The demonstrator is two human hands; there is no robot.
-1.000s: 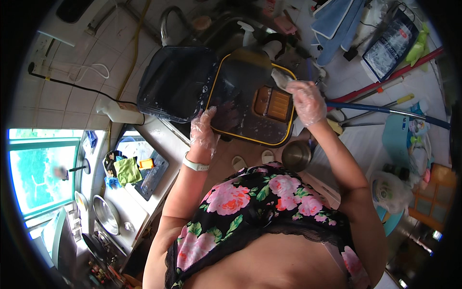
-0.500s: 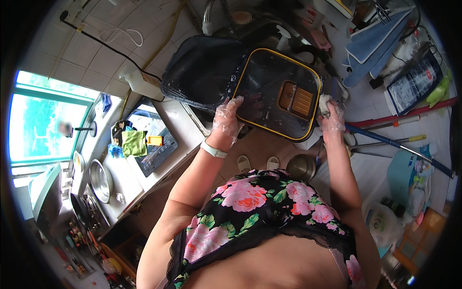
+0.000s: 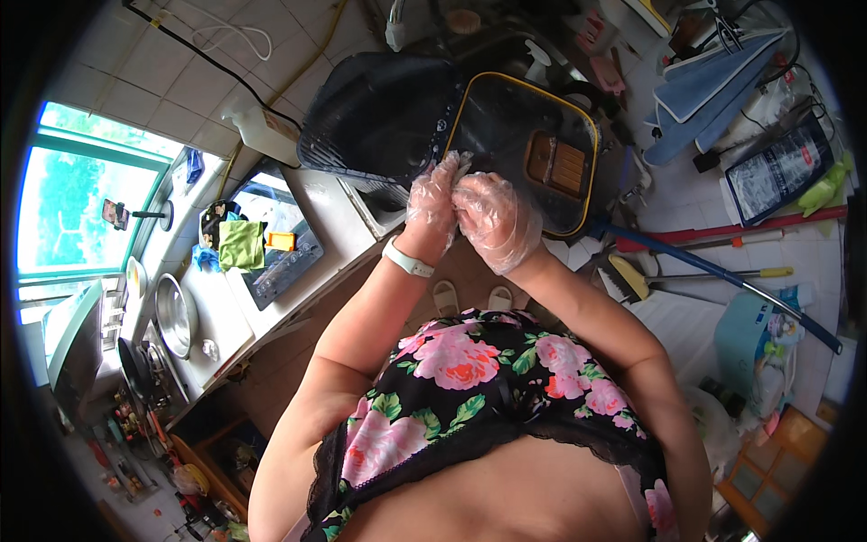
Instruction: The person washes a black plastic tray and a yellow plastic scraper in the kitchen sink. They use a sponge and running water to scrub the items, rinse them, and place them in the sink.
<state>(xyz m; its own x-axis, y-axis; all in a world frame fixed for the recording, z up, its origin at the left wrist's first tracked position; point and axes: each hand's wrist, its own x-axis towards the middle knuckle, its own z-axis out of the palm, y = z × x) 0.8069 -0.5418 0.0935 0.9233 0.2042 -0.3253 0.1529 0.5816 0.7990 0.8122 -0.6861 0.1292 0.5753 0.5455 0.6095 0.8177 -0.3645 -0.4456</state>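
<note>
Thin clear plastic gloves cover both my hands, which meet at the near edge of a black lid [image 3: 502, 135] with a yellow rim. The lid adjoins a deep black bin [image 3: 361, 108] on its left. A brown slatted box [image 3: 564, 166] sits on the lid's inner face. My left hand [image 3: 431, 206] is closed at the lid's near-left corner, fingertips at the rim. My right hand [image 3: 495, 217] is curled closed against the left one. Its fingers hide whatever they hold.
A faucet [image 3: 395, 32] and a white spray bottle [image 3: 536, 61] are behind the bin. A white jug [image 3: 262, 134] stands to its left, near the counter's cooktop [image 3: 293, 257]. A blue pole [image 3: 722, 280] and brush [image 3: 628, 275] lie at right.
My right hand has left the lid's right side, where it held a greyish cloth, and come left to meet my left hand. The lid and bin have shifted slightly away.
</note>
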